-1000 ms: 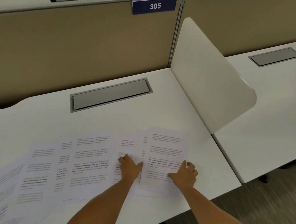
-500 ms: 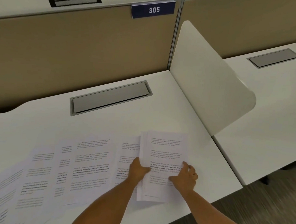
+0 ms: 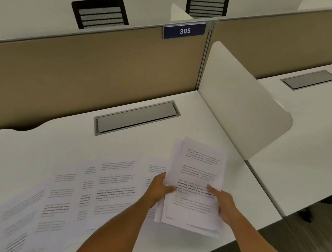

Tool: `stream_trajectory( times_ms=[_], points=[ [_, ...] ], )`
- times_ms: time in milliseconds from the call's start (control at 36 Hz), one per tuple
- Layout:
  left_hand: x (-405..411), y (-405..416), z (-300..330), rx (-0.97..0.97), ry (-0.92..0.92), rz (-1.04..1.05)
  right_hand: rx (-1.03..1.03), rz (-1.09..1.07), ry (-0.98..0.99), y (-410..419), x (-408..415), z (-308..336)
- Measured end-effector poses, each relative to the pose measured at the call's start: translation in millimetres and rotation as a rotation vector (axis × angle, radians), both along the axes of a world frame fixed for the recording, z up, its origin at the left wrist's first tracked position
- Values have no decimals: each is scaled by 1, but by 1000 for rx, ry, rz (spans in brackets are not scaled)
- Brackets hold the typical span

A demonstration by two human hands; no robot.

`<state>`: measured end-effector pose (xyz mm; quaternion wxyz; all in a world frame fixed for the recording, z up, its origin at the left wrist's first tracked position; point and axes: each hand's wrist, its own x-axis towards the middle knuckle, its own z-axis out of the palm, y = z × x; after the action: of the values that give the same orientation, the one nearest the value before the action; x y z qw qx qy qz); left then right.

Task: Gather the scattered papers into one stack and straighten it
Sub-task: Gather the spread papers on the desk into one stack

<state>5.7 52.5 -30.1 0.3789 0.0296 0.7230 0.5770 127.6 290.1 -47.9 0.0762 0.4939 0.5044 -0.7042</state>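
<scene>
A small stack of printed papers (image 3: 197,176) is lifted off the white desk (image 3: 66,145), tilted, with its sheets slightly out of line. My left hand (image 3: 160,191) grips the stack's left edge, thumb on top. My right hand (image 3: 222,203) holds its right side, thumb lying across the printed text. Several more printed sheets (image 3: 106,188) lie spread and overlapping on the desk to the left, reaching the bottom left corner. One sheet (image 3: 156,169) is partly hidden behind the held stack.
A grey cable-tray lid (image 3: 137,117) is set into the desk behind the papers. A white divider panel (image 3: 243,109) stands along the desk's right side. A tan partition with a "305" sign (image 3: 184,30) closes the back. The desk's front edge runs just below the stack.
Both hands pressed flat on the right-hand sheets, slid them together, and have now lifted them off the desk as one stack. The camera has tilted upward.
</scene>
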Motion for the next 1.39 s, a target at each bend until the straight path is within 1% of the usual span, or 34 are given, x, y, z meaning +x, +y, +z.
stream_trajectory(
  times_ms=[56, 139, 194, 278, 333, 444, 556, 639, 667, 778, 861, 944, 1028, 1111, 1194, 1306, 1389],
  points=[
    [-4, -14, 2, 1, 24, 29, -98, 50, 59, -5, 0, 3],
    [-6, -36, 2, -13, 58, 53, -119, 131, 88, -18, -1, 2],
    [-4, -48, 2, -51, 75, 58, -79, 191, 88, -32, -4, 3],
    [0, -61, -2, -145, 118, 71, 57, 268, 50, -57, -12, 4],
    [4, -67, -7, -209, 140, 106, 132, 286, 32, -75, -18, 2],
    [10, -73, -15, -317, 161, 149, 213, 278, -10, -102, -28, -1],
    [12, -74, -25, -491, 208, 8, 320, 320, -112, -121, -34, -2],
    [12, -71, -32, -566, 232, -77, 509, 434, -273, -130, -40, 0],
    [12, -69, -34, -591, 232, -92, 541, 466, -309, -132, -42, 1],
    [11, -63, -39, -679, 207, -141, 549, 505, -362, -133, -47, 0],
    [9, -59, -43, -660, 161, -113, 545, 504, -364, -131, -51, -1],
    [6, -57, -48, -667, 116, -99, 470, 446, -324, -130, -56, -1],
    [4, -56, -52, -685, 82, -68, 416, 432, -266, -126, -58, -2],
    [2, -57, -53, -682, 64, -31, 380, 416, -267, -121, -58, -6],
    [2, -60, -51, -626, 55, -4, 324, 354, -238, -119, -59, -10],
    [6, -60, -43, -495, 22, 29, 220, 239, -199, -120, -59, -17],
    [9, -61, -38, -449, 56, 47, 202, 254, -185, -121, -55, -22]
  ],
)
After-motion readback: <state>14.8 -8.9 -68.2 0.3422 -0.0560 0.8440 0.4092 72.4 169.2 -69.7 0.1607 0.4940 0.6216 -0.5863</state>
